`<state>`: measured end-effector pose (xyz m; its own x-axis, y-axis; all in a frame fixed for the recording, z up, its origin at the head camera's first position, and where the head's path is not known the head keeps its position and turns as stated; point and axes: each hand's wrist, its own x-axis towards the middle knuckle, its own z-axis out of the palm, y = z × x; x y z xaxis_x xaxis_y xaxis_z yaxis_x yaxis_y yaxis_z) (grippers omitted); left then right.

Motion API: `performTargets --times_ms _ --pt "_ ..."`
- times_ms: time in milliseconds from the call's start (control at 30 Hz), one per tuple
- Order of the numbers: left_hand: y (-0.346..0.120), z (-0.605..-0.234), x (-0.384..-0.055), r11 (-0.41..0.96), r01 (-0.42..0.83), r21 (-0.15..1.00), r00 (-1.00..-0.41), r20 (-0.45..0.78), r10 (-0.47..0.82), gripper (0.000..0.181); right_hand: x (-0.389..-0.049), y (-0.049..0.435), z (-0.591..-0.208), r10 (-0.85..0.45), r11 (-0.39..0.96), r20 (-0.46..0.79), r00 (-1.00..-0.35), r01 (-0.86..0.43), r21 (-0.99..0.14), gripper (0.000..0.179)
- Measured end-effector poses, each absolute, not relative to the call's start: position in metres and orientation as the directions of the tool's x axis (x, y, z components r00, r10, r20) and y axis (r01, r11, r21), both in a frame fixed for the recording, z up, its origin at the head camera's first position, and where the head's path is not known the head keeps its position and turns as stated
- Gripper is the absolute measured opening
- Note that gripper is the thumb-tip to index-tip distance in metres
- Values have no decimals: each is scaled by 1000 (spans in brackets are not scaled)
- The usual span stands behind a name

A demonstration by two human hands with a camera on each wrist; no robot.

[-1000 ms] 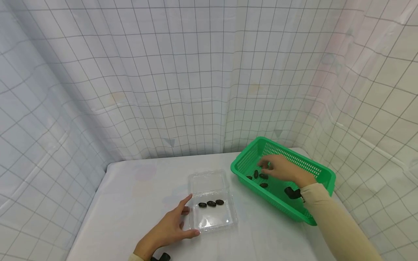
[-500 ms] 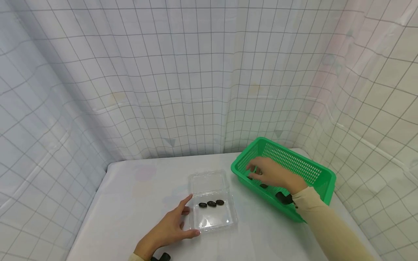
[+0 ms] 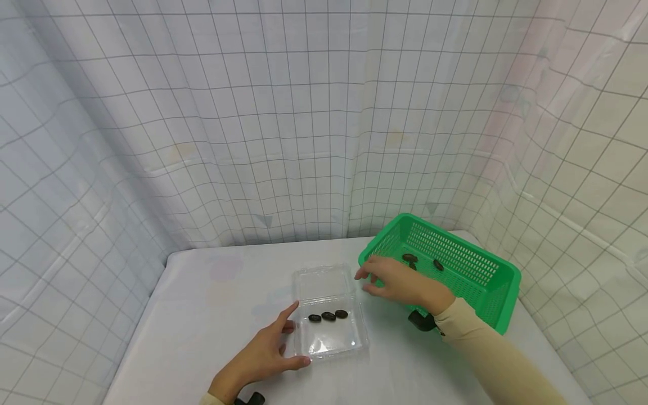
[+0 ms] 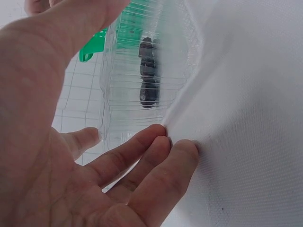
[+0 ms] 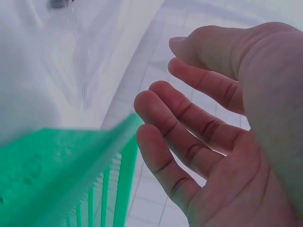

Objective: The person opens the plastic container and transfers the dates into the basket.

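Observation:
A clear plastic clamshell box point(image 3: 331, 337) lies opened flat on the white-covered table. Inside it, three dark, glossy oval pieces point(image 3: 328, 316) that look like dates sit in a row. My left hand point(image 3: 260, 351) rests at the box's left side, thumb and fingers spread along it, fingertips point(image 4: 158, 130) right at its edge. Over the near left rim of the green plastic basket point(image 3: 498, 309) hovers my right hand point(image 3: 400, 281), fingers loosely bent. The right wrist view shows nothing between thumb and fingers point(image 5: 156, 111). Several similar dark pieces point(image 3: 438, 264) lie in the basket, some hidden by that hand.
The basket stands at the table's right, angled, with perforated walls. White grid-patterned curtains point(image 3: 283, 140) enclose the back and both sides. The box's lid point(image 3: 322, 283) lies folded back toward the curtain. White table cover point(image 3: 202, 315) extends to the left.
My right hand has moved left and toward me, from inside the basket to its near left rim, uncovering dark pieces behind it. My left hand and the box stay put.

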<state>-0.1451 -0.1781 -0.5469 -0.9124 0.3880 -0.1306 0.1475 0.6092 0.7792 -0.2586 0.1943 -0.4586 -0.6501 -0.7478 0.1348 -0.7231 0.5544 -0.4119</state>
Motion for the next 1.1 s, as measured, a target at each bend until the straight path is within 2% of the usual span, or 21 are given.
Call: performTargets --times_ms 333,1100 --pt "-179 -549 -145 607 149 781 -913 -128 388 126 -249 166 -467 -801 513 84 -593 -751 -416 22" --pt "-180 -550 -144 596 172 784 -908 -107 404 124 -241 109 -500 -854 498 -88 -512 -758 -421 31"
